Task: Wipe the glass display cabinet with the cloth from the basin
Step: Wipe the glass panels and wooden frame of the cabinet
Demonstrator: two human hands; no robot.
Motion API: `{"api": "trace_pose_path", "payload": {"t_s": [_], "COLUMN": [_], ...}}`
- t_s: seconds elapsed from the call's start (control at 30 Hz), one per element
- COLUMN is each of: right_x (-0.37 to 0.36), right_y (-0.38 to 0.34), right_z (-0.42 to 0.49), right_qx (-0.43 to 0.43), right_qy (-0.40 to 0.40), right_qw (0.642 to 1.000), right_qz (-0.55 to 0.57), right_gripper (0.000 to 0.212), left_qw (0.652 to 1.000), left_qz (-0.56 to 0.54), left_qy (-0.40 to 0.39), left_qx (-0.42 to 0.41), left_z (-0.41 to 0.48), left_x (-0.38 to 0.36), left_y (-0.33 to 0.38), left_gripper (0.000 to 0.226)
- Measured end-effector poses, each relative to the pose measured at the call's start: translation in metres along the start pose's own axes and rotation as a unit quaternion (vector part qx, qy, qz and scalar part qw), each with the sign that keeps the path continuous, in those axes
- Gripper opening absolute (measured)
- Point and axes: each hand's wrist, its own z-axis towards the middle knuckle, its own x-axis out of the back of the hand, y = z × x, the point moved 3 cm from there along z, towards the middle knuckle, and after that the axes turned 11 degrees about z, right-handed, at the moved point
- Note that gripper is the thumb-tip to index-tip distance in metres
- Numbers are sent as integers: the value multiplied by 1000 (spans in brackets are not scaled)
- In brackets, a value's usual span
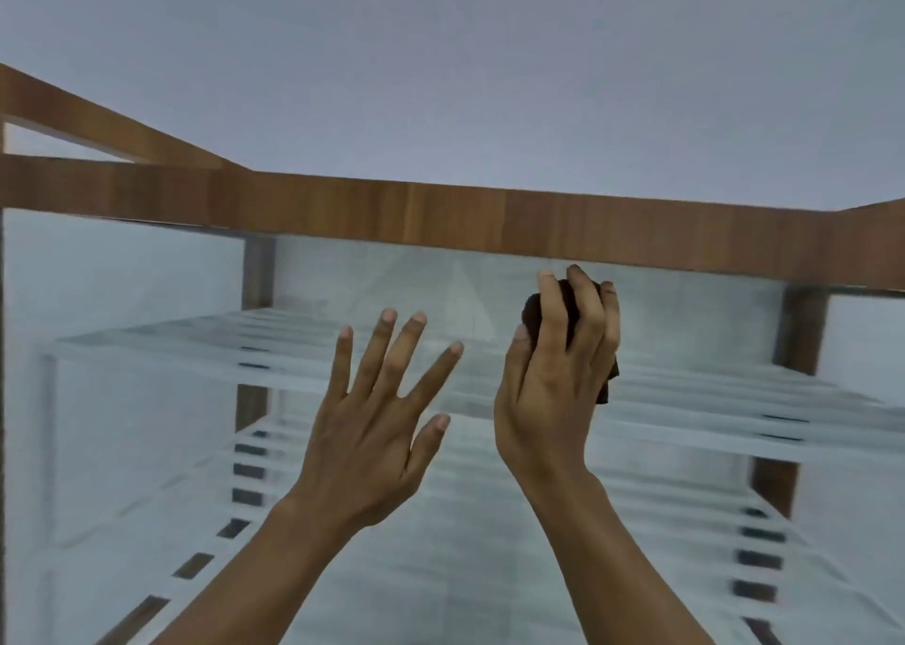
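Observation:
The glass display cabinet (147, 301) fills the lower view, with a brown wooden top rail and glass shelves behind its front pane. My right hand (553, 380) is raised near the top rail, shut on a dark brown cloth (534, 309) bunched against the glass. Only bits of the cloth show between and beside the fingers. My left hand (377, 424) is held up to the left of it, fingers spread, palm toward the glass, holding nothing.
The wooden top rail (440, 213) runs across the view, with side rails leading off at both ends. Brown uprights (257, 272) stand inside the cabinet. Above is a plain grey ceiling (440, 56).

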Motion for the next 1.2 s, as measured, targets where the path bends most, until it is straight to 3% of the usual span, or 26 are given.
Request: {"api": "trace_pose_path", "payload": {"t_s": [0.2, 0.37, 0.43, 0.57, 0.63, 0.73, 0.83, 0.87, 0.93, 1.0, 1.03, 1.2], "right_x": [-30, -55, -71, -106, -92, -53, -67, -86, -128, -140, -131, -50], "right_y": [-28, -44, -63, -98, -85, -51, -57, -72, -110, -129, -120, -46], "right_z": [-5, -12, -20, -38, -36, -24, -14, -14, -32, -56, -58, -29], "right_qx": [11, -12, 6, 131, 112, -30, -99, -83, 21, 109, 118, -64], "right_qy": [3, -33, -86, -225, -182, -41, 27, 15, -106, -218, -218, 1], "right_qw": [997, 982, 979, 949, 952, 960, 957, 965, 976, 957, 956, 971], "right_qz": [-73, -187, -186, -176, -217, -274, -270, -248, -187, -158, -160, -231], "right_gripper": [40, 55, 62, 62, 56, 52, 55, 57, 59, 57, 56, 49], "left_qw": [999, 998, 997, 992, 992, 993, 993, 993, 992, 991, 990, 993], "left_qz": [-35, -57, -73, -118, -122, -116, -107, -105, -109, -114, -115, -92], "left_qy": [9, -9, -1, 32, 36, 32, 46, 52, 67, 77, 80, 71], "left_qx": [-1, -22, -28, -8, 3, -12, -18, -14, -5, -1, -1, 8], "left_z": [6, -17, -21, -26, -30, -35, -34, -33, -33, -35, -35, -32], "left_x": [8, -15, -22, -28, -31, -39, -42, -43, -45, -46, -47, -46], "left_y": [-79, -125, -138, -151, -156, -163, -162, -160, -159, -160, -160, -156], "left_gripper": [59, 60, 59, 60, 60, 60, 60, 59, 58, 59, 59, 61]}}
